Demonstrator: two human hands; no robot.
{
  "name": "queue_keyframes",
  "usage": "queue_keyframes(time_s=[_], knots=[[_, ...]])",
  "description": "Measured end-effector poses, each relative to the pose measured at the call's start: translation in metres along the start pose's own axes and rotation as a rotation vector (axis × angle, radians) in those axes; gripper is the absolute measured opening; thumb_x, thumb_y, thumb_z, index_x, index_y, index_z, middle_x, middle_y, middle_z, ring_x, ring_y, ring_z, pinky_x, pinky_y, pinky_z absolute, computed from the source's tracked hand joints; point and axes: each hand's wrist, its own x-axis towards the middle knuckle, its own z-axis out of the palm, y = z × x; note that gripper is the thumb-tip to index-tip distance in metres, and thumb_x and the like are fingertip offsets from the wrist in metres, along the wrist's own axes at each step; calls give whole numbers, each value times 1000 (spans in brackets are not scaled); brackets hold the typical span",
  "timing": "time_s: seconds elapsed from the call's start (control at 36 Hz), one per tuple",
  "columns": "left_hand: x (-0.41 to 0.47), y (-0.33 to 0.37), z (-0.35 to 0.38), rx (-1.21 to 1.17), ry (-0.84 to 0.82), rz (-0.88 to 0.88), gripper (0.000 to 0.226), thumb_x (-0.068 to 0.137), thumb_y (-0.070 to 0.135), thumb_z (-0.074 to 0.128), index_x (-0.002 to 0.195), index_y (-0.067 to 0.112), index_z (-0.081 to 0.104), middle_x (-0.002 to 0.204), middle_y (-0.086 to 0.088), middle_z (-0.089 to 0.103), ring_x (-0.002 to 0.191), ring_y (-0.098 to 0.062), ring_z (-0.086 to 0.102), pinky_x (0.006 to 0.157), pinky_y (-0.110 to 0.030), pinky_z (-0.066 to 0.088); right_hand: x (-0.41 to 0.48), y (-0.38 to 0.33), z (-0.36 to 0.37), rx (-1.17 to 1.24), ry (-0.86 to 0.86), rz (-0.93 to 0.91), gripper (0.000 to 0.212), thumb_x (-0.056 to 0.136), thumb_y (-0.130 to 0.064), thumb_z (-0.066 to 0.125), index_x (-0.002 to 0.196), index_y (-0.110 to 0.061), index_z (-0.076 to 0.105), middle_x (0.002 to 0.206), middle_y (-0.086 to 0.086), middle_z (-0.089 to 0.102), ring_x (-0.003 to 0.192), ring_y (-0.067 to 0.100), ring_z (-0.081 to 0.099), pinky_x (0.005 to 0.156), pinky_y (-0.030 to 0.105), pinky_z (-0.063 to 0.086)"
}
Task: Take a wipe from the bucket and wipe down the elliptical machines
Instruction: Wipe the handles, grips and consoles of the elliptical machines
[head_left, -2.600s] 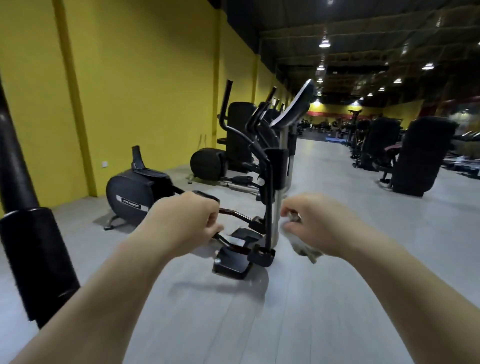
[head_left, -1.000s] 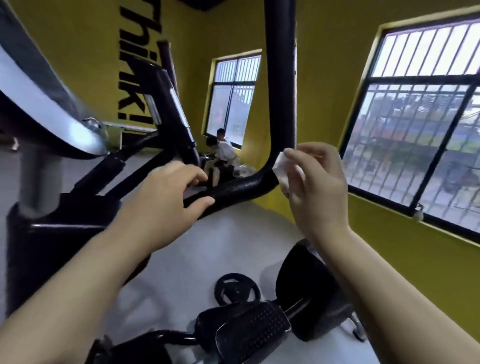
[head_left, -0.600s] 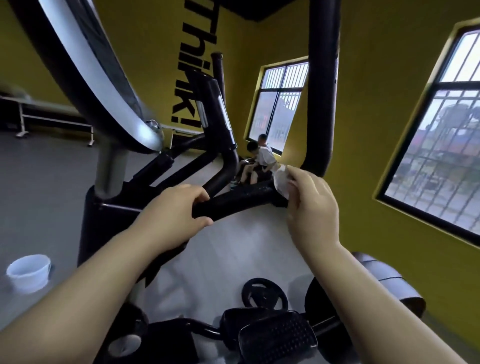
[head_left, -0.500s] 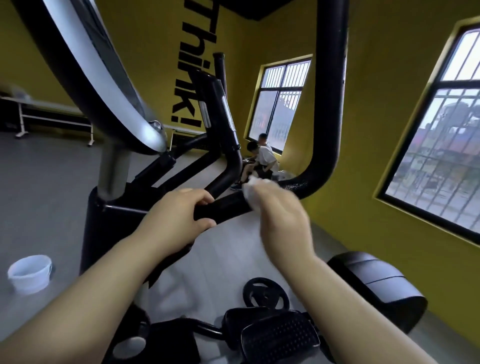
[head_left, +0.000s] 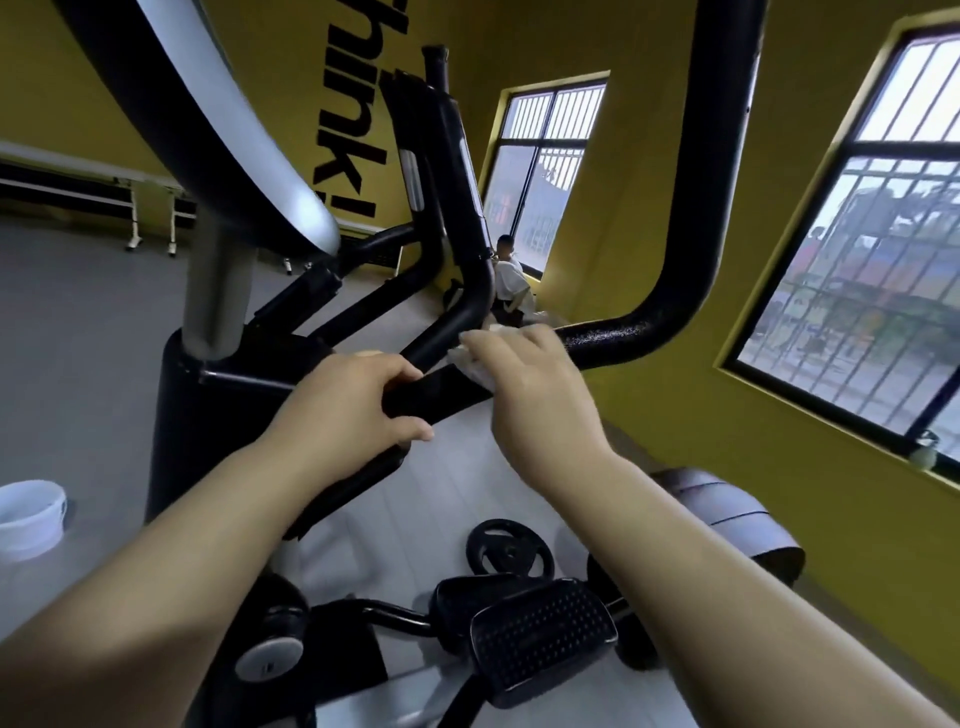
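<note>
Wipe (head_left: 470, 366) at frame centre, pressed on the black handlebar (head_left: 613, 338) by the right hand (head_left: 535, 384), which grips it. Bar's long axis runs lower left to upper right, then bends up. Left hand (head_left: 353, 410) clenched on the bar, just lower left. Unwiped run lies toward right hand's side. Bucket (head_left: 31, 519) at left edge, on the floor.

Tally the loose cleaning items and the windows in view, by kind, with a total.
Wipes: 1, under the right hand
Buckets: 1, white, on the floor at left
Windows: 2, both barred
Total: 4
</note>
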Motion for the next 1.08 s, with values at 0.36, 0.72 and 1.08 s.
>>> queue_keyframes(time_s=[0.36, 0.72, 1.08], knots=[[-9, -7, 6, -68, 53, 5, 47, 74, 34, 79, 115, 15, 63, 111, 15, 44, 96, -3, 49, 82, -17, 37, 6, 21, 1, -152, 147, 55, 16, 75, 4, 68, 85, -9, 72, 73, 7, 66, 68, 30, 60, 63, 34, 43], [-9, -9, 6, -70, 39, 12, 41, 76, 37, 77, 109, 17, 63, 110, 16, 45, 95, -3, 50, 83, -19, 39, 11, 31, -10, -156, 105, 170, 31, 69, 5, 52, 92, -3, 72, 83, 15, 68, 77, 37, 64, 67, 31, 44], [9, 26, -5, -91, 43, 168, 39, 88, 31, 64, 126, 24, 58, 110, 14, 49, 102, -4, 50, 89, -23, 44, -51, 64, -18, -273, 441, 123, 21, 85, 7, 57, 78, -8, 71, 87, 2, 70, 75, 26, 58, 71, 34, 37]])
